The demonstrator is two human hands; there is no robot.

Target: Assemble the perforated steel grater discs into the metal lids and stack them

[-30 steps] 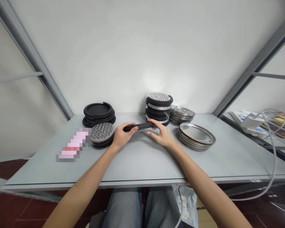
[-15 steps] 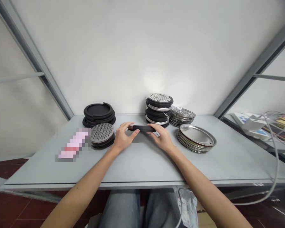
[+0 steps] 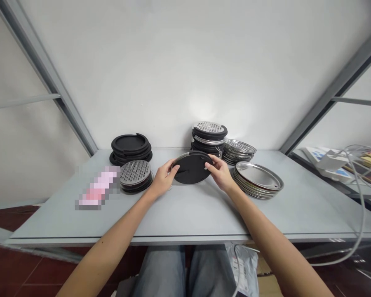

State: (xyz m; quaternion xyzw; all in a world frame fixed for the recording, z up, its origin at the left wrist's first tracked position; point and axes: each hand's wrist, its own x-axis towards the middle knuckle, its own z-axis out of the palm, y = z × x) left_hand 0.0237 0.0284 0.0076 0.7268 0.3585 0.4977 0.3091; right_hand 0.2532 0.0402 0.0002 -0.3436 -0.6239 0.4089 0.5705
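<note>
The work looks partway through: a mixed stack (image 3: 208, 134) of black rims and silvery metal, topped with a perforated plate, stands at the back of the desk (image 3: 185, 220), and its layers appear to be put together already. Loose parts are left around it in separate piles: black rimmed pieces (image 3: 130, 145) at the back left, rough-surfaced grater plates (image 3: 135, 172) in front of them, shiny perforated discs (image 3: 239, 149) just beside the mixed stack, and smooth metal trays (image 3: 259, 177) nearer the person on the right. One piece is in hand and looks unfinished or under check, though which of the two I cannot tell. That piece, a black disc (image 3: 191, 170), is held above the middle of the desk, in front of the mixed stack, pinched at opposite edges by the left hand (image 3: 163, 176) and the right hand (image 3: 220, 171), with both thumbs on the near face. It is round, matte and mostly flat, tilted so that this face turns toward the person. A thicker black band runs along part of its upper edge, a greyish strip shows at the upper left, and a small pale spot lies by the right thumb.
</note>
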